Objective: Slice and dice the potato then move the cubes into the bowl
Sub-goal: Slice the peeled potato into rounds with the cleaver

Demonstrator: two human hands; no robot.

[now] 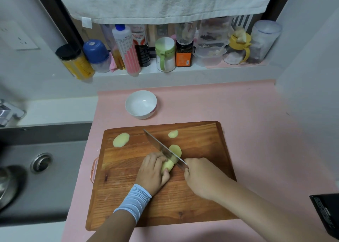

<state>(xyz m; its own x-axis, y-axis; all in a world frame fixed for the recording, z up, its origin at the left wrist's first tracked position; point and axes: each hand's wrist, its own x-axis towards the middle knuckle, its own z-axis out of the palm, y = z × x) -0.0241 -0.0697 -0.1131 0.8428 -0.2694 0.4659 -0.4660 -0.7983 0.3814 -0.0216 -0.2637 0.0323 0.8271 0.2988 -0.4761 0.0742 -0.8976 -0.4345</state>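
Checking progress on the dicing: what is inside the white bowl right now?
The white bowl holds nothing visible: its inside shows bare. Only a sliver under its near rim is hidden.

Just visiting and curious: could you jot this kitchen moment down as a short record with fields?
Left hand: holds the potato on the cutting board
Right hand: grips the knife, blade at the potato
Slices: three lie on the board
Bowl: white, empty, beyond the board
Stage: slicing, no cubes yet

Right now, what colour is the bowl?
White; the bowl shows best in the head view.
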